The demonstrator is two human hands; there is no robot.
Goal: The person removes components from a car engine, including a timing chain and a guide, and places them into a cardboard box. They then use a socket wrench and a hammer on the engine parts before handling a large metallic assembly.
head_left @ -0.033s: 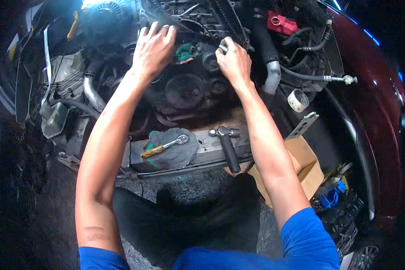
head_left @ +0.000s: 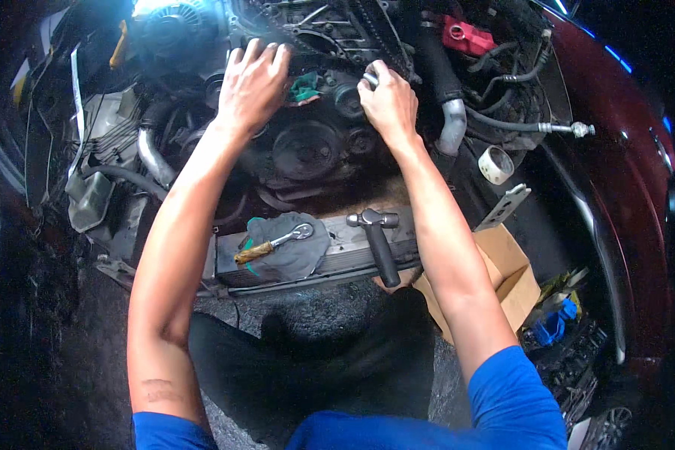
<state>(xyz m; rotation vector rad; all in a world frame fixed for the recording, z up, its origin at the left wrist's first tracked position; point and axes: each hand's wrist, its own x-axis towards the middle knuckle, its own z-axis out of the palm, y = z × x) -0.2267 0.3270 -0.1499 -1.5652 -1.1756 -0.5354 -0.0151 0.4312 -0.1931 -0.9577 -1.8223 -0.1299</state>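
- Barely anything has moved since the earlier frame: my left hand (head_left: 253, 88) and right hand (head_left: 389, 101) keep their places over the engine (head_left: 330, 46), and only my view seems slightly shifted.
- My right hand is curled, thumb and forefinger pinching a silvery cylinder (head_left: 370, 78); I cannot tell whether it is loose or joined to something deeper. The fingertip grip looks chosen for fine control in a tight spot.
- My left hand arches, palm down, fingers bent and slightly apart. Their tips are hidden, so I cannot tell if they grip anything; perhaps they steady a part or me.
- Between my hands sits a green-and-pink rag (head_left: 305, 88), tucked among the engine parts, maybe to catch grime.
- Nearer me, below the gap between my hands, a ratchet (head_left: 270, 246) with a tape-wrapped handle lies on a grey cloth (head_left: 307, 259), which probably stops it sliding off the radiator (head_left: 343, 241).
- Below my right hand, a ball-peen hammer (head_left: 381, 251) lies across that radiator, handle toward me, likely for easy reach.
- Lower still, beyond my right forearm, stands an open cardboard box (head_left: 519, 289).
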